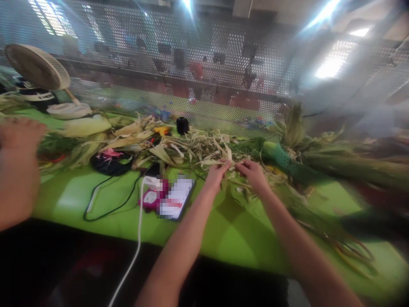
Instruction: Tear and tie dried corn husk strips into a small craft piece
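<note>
Above the front part of the green table, a pale dried corn husk strip point(228, 152) is pinched in the fingers of my left hand point(217, 175). Close beside it on the right, my right hand point(253, 172) has its thumb and fingers pressed together at the same pale husk. Whether both hands grip one strip or two is too blurred to tell. A heap of loose husk shreds point(209, 143) lies just beyond my hands. Near my left forearm rests a phone point(177, 198), its screen blurred, against a magenta case with a white face point(151, 198).
A white cable point(139, 230) hangs over the edge of the green table point(236, 238). A black round pouch point(111, 164), small black jar point(182, 125) and fan point(36, 66) stand left. Husk bundles point(338, 164) and green netting point(284, 160) lie right. Another person's arm point(17, 179) reaches in left.
</note>
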A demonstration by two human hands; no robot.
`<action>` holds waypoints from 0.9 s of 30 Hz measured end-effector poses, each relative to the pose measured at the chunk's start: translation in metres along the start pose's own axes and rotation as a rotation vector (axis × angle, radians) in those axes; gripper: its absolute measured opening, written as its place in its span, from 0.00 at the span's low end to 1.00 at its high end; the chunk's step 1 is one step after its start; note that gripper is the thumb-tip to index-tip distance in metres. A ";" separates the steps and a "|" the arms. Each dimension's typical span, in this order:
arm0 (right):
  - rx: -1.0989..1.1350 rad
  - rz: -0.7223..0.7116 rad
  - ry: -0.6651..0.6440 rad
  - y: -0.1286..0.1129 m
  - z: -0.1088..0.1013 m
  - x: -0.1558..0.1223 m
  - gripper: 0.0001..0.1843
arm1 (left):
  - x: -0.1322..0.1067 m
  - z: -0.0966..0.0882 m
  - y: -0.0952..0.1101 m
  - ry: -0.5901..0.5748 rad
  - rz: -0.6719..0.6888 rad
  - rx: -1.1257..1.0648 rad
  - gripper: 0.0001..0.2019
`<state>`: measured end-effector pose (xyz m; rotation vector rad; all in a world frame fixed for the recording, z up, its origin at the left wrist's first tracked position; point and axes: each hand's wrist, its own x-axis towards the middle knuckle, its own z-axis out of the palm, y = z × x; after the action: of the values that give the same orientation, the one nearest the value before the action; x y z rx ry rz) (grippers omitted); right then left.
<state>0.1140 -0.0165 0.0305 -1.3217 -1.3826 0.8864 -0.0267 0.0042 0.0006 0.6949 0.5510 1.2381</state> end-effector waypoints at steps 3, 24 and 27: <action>0.037 0.012 0.041 0.000 -0.001 0.000 0.19 | -0.002 0.001 -0.001 -0.030 -0.019 -0.011 0.18; -0.163 -0.148 0.090 0.002 -0.018 0.009 0.14 | -0.005 0.000 0.004 -0.151 0.010 0.316 0.17; -0.059 -0.075 0.033 -0.001 -0.014 0.006 0.14 | -0.006 0.001 0.002 -0.199 0.001 0.338 0.16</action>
<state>0.1272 -0.0121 0.0357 -1.3142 -1.4325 0.7763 -0.0287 -0.0015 0.0032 1.0904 0.5995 1.0709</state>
